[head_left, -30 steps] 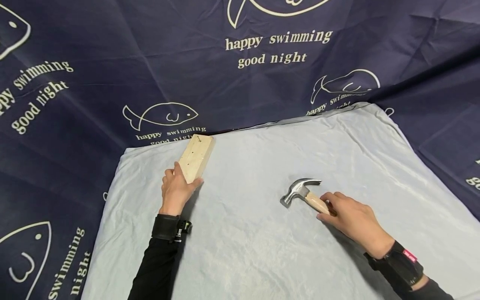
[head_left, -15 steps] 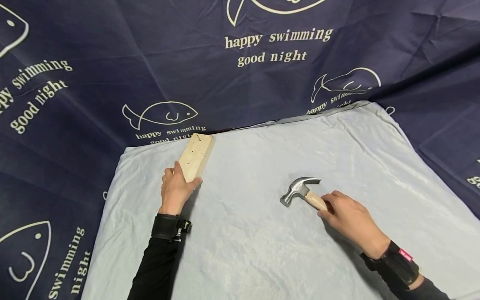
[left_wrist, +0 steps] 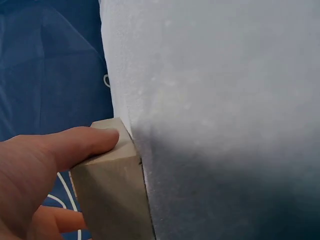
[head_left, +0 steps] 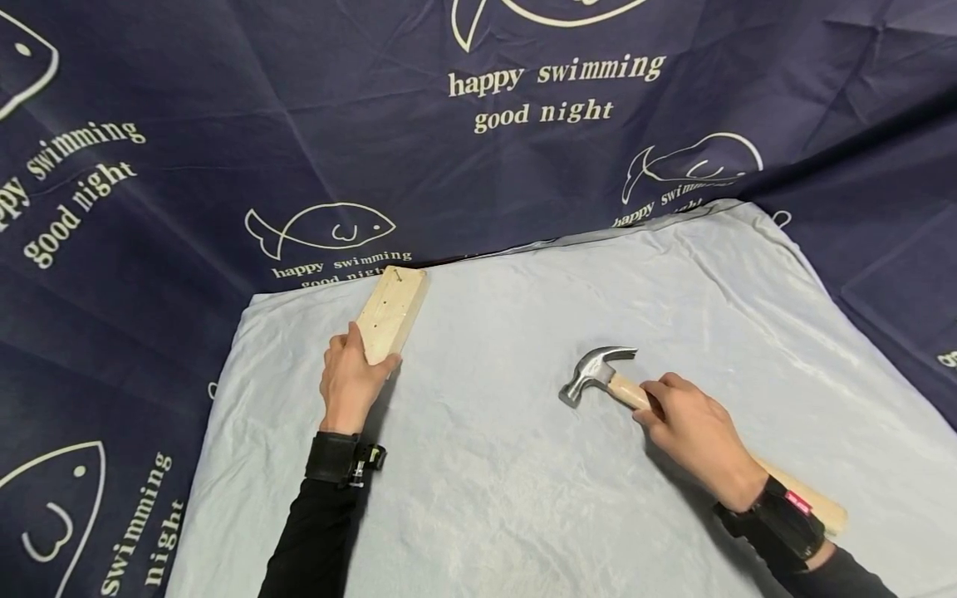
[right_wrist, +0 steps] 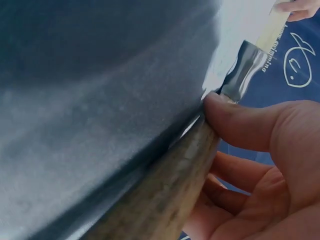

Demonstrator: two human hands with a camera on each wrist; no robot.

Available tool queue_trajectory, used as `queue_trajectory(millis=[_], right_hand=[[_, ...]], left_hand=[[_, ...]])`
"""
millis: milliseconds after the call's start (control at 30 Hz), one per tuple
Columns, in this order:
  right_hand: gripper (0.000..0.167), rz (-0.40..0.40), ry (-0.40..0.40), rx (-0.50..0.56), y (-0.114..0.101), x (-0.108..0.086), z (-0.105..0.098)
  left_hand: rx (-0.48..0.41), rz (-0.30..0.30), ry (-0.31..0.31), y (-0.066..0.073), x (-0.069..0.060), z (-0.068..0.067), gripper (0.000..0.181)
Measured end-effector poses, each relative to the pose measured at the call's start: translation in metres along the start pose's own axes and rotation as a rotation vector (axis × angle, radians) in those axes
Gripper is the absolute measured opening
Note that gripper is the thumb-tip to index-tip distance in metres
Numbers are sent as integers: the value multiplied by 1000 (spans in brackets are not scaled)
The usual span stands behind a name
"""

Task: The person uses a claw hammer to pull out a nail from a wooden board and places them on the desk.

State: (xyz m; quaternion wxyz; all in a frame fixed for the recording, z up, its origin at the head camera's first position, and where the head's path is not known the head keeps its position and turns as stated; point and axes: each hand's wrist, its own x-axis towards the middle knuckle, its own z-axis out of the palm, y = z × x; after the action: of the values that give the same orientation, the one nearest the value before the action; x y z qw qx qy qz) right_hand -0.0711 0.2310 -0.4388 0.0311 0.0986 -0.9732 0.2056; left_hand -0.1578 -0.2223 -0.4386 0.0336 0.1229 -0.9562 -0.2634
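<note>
My left hand (head_left: 350, 378) grips the near end of a pale wooden block (head_left: 394, 311), thumb on its right side in the head view. Several small dark marks dot the block's top, and what looks like a nail (head_left: 398, 277) sits near its far end. In the left wrist view, the thumb presses on the end of the block (left_wrist: 112, 195). A claw hammer (head_left: 598, 370) with a steel head and wooden handle is in my right hand (head_left: 699, 436), fingers and thumb round the handle. The handle's butt shows past the wrist. Close up in the right wrist view runs the handle (right_wrist: 170, 185).
A pale grey cloth (head_left: 508, 465) with soft wrinkles covers the table. Behind and at both sides hangs a dark blue curtain (head_left: 553, 183) printed with white fish and words. The block lies near the table's back left edge.
My right hand has shifted slightly up and left with the hammer, and the handle's butt now shows beside the wrist. My left hand and the block stay nearly in place.
</note>
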Motion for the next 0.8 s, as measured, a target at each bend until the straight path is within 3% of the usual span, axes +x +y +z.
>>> queue_trajectory(millis=[267, 533, 800], right_hand=[[15, -30, 67, -1, 3, 3, 2], [18, -54, 116, 9, 3, 8, -4], [29, -80, 154, 17, 4, 13, -14]], left_hand=[[-22, 59, 80, -1, -6, 0, 94], [-36, 114, 77, 15, -23, -3, 91], [-81, 158, 60, 31, -45, 7, 84]])
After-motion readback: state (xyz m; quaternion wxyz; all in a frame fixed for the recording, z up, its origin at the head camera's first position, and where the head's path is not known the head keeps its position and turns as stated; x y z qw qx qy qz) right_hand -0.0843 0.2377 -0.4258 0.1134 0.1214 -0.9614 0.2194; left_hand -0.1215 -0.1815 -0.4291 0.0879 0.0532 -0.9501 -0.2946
